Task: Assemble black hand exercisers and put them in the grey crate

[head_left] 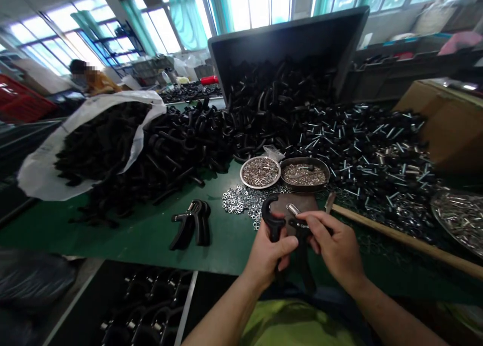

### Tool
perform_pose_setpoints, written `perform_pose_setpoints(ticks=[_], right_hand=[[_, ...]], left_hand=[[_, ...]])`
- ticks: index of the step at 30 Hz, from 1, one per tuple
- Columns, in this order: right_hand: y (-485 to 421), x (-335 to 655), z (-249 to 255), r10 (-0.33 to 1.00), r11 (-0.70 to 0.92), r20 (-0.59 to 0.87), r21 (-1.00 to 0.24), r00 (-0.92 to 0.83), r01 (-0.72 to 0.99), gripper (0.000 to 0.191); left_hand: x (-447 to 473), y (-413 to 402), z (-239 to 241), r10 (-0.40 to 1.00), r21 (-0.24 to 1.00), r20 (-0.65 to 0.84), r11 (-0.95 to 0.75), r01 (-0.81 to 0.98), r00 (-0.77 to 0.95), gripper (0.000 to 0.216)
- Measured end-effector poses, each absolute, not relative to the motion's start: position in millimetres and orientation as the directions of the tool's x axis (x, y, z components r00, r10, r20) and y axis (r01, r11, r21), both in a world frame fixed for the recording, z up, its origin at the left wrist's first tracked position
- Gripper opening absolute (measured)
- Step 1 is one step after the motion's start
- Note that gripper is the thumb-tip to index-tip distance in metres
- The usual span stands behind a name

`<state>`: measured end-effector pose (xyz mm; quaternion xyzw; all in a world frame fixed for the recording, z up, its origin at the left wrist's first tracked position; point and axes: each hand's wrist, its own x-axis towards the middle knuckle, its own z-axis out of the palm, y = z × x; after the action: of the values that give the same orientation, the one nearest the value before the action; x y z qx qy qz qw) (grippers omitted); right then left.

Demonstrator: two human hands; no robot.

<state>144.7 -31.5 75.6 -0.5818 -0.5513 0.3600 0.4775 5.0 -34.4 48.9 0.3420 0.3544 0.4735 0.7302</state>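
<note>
My left hand (pixel 269 253) is closed around a black hooked hand grip handle (pixel 272 215), held upright over the table's front edge. Beside it, a second black handle (pixel 305 263) with pale lettering hangs downward. My right hand (pixel 335 243) pinches this second handle near its top. A metal coil spring (pixel 293 209) sticks up by the right fingertips; whether the fingers grip it too I cannot tell. Under the hands, a grey metal plate (pixel 307 201) lies on the green table. Left of my hands lie assembled hand grips (pixel 194 224) with springs.
Loose nuts (pixel 241 200) lie before a round dish (pixel 260 186) and a dark tin (pixel 305 187) of small metal parts. Black handles (pixel 181 145) and bolts (pixel 350 135) heap behind. A wooden-handled hammer (pixel 400 235) lies right. A crate (pixel 289 29) leans behind; a person (pixel 100 82) sits far left.
</note>
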Motion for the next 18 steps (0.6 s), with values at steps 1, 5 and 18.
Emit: perform_pose_setpoints(ticks=[1, 5, 18], right_hand=[[-33.9, 144.6, 76.7, 0.979, 0.096, 0.148, -0.94, 0.137, 0.327, 0.029], [-39.8, 148.5, 78.7, 0.944, 0.239, 0.313, -0.864, 0.101, 0.443, 0.021], [-31.4, 182.0, 57.3, 0.801, 0.585, 0.506, -0.551, -0.319, 0.596, 0.039]], left_hand=[[8.6, -37.9, 52.1, 0.929, 0.833, -0.21, 0.333, -0.442, 0.305, 0.06], [12.5, -42.4, 66.3, 0.89, 0.835, -0.3, 0.419, -0.357, 0.343, 0.067], [13.7, -34.6, 57.9, 0.834, 0.798, -0.416, 0.526, -0.294, 0.363, 0.046]])
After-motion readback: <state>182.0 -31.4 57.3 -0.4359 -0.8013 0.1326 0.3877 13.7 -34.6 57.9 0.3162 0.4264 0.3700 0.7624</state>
